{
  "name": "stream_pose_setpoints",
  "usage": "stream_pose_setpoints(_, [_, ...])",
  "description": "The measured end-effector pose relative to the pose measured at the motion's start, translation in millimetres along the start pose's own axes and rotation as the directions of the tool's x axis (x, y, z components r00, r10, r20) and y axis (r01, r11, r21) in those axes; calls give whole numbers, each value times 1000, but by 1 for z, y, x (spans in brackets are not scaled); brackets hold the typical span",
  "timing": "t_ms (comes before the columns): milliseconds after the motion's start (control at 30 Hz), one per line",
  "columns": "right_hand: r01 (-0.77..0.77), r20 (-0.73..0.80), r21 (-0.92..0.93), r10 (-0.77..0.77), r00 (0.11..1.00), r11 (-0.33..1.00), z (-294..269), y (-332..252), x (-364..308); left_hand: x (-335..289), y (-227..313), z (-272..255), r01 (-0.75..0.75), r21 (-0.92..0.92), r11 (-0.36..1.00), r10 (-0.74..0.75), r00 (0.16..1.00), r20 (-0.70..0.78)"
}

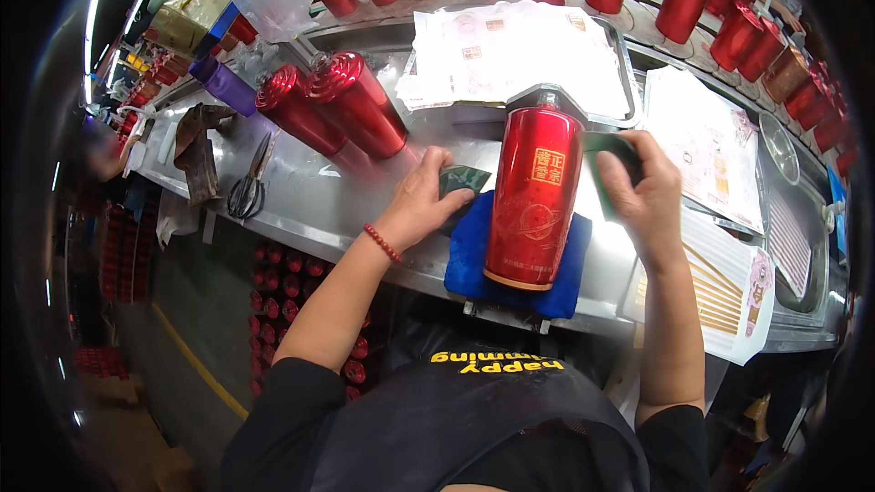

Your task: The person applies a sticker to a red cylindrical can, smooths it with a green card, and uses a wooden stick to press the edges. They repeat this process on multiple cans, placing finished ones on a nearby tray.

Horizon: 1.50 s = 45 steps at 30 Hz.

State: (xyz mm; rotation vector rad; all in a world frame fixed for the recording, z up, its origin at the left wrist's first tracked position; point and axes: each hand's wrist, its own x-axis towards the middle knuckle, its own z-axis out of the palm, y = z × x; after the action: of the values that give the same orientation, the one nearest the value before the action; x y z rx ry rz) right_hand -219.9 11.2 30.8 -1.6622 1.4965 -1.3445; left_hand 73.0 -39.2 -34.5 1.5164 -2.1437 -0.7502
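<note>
A red metallic bottle (533,210) with gold print lies before me on a folded blue cloth (467,251), its capped neck pointing away. Left of it, my left hand (415,200) pinches a small dark green flat piece (463,180) between thumb and fingers, apart from the bottle. My right hand (652,196), with curled fingers, grips another dark green piece (609,146) close to the bottle's right side. Motion blurs that second piece, so its shape is unclear. Neither hand visibly touches the bottle.
Two red bottles (360,105) stand at the left on the metal table (319,187), near scissors (246,196) and a brown cloth (198,148). Printed sheets (510,46) lie in a tray behind, more sheets (702,137) at the right. A curved conveyor of red bottles (684,2) runs along the back.
</note>
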Motion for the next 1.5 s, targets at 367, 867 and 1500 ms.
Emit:
stream_pose_setpoints(367, [-136, -181, 350, 209, 961, 927, 48, 21, -55, -9, 87, 20, -239, -764, 600, 37, 962, -271])
stream_pose_setpoints(867, [-107, -163, 465, 204, 965, 879, 51, -9, -66, -22, 107, 15, -251, -804, 539, 31, 960, -279])
stream_pose_setpoints(1500, [-170, -143, 526, 284, 948, 833, 44, 36, -61, -10, 64, 33, -198, -898, 393, -119, 957, -264])
